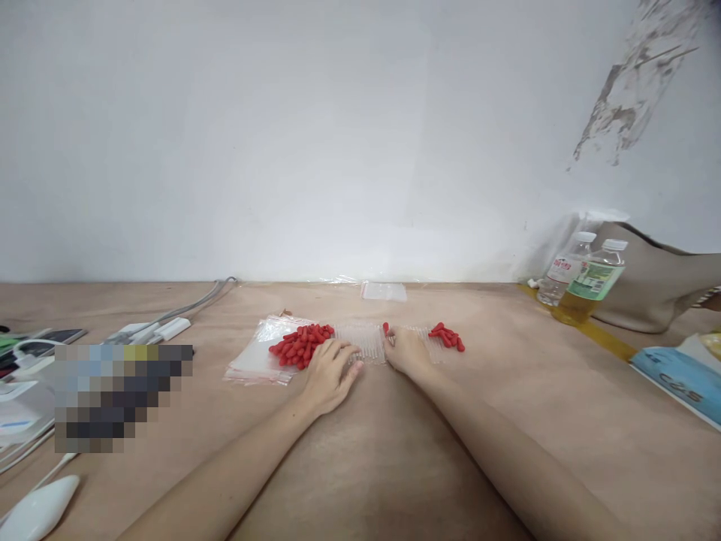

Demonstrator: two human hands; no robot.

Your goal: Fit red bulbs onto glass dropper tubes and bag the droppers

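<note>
Thin clear tubes [366, 342] lie side by side in a row in the middle of the table. My left hand [330, 376] rests palm down at the left end of the row, fingers apart and slightly curled, against a heap of small red rubber bulbs [298, 344]. Over the row, my right hand [408, 351] is closed in a pinch. A red bulb [386, 327] shows just beyond its fingertips and seems to sit on a tube in that pinch; the fingers hide most of it. To the right is a smaller group of red-ended pieces [447, 336].
Clear plastic bags [253, 353] lie under and beside the heap, and another small bag [384, 291] is by the wall. At right stand two bottles [591, 285], a beige bag [647, 285] and a blue packet [676, 379]. Cables [194, 304] and a white mouse [42, 507] are at left.
</note>
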